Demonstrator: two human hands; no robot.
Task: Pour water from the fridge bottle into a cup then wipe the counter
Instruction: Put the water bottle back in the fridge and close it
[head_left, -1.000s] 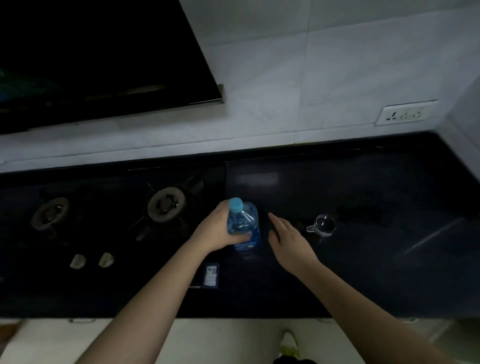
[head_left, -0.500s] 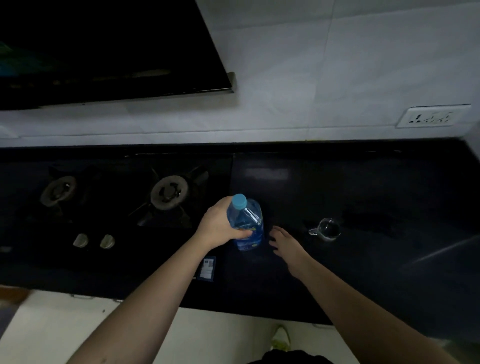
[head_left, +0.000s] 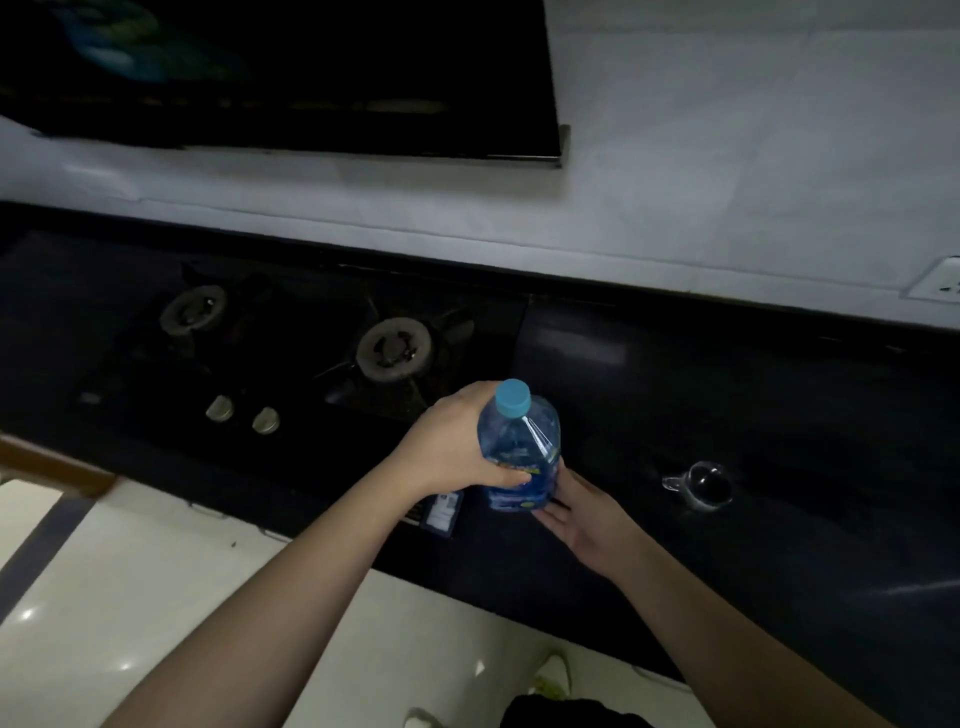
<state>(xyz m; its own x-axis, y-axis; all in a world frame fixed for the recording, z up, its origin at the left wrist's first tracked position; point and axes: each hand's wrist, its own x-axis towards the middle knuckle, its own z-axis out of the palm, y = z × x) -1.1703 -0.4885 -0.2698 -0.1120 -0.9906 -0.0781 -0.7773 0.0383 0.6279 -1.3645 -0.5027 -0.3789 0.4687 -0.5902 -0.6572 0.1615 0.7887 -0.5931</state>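
Observation:
A clear plastic water bottle (head_left: 521, 447) with a light blue cap and blue label stands on the black counter (head_left: 753, 415), capped. My left hand (head_left: 449, 441) grips its body from the left side. My right hand (head_left: 582, 512) has its fingers straight and touches the bottle's lower right side near the base. A small clear glass cup (head_left: 704, 484) with a handle sits on the counter to the right of the bottle, apart from both hands.
A two-burner gas hob (head_left: 291, 343) with two knobs lies left of the bottle. A dark range hood (head_left: 291, 78) hangs above. A white wall socket (head_left: 940, 286) is at the far right. The counter's front edge runs diagonally; pale floor lies below.
My right hand moved left and now touches the bottle's base. My left hand keeps its grip on the bottle. The camera swung, shifting the scene rightward.

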